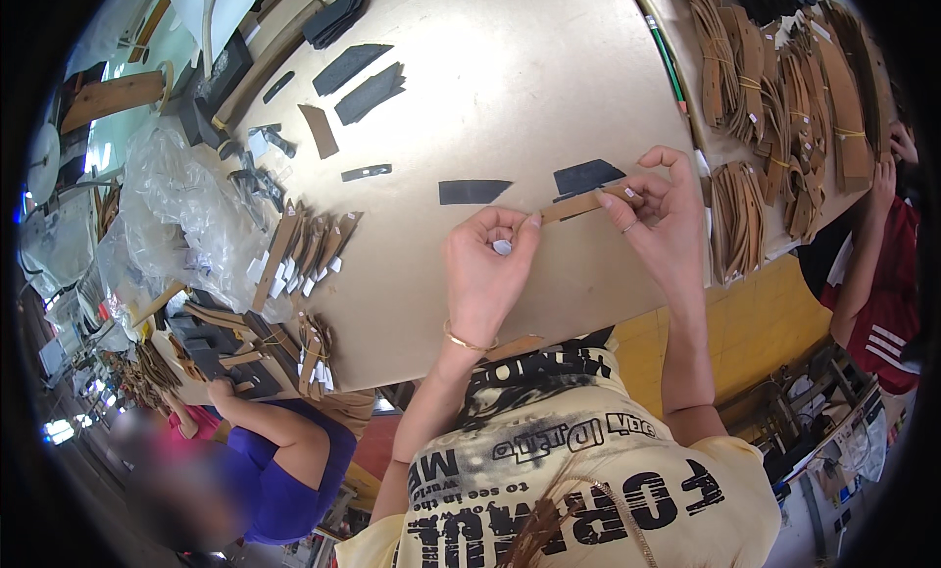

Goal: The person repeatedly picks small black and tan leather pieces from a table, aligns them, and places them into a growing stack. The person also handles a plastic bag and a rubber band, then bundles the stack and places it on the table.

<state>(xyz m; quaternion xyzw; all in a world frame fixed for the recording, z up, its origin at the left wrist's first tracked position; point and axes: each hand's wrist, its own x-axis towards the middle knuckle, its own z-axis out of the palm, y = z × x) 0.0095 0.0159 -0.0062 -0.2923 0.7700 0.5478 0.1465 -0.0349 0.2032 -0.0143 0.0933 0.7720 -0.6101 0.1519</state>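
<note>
Brown strip (570, 207): your left hand (485, 279) and right hand (668, 215) pinch its ends, fingers bent; a black piece (588, 174) lies just beyond, bundles (740, 215) right, clear plastic (186, 215) left.

tan tabletop (549, 88), black flat pieces (474, 192), tagged brown strips (277, 259)

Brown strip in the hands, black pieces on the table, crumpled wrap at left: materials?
Brown strip: leather or an imitation, perhaps; matte tan face.
Black pieces: possibly similar sheet material; thin, flat, dull, though fabric isn't ruled out.
Crumpled wrap: likely plastic film; it's see-through with glossy creases.
</note>
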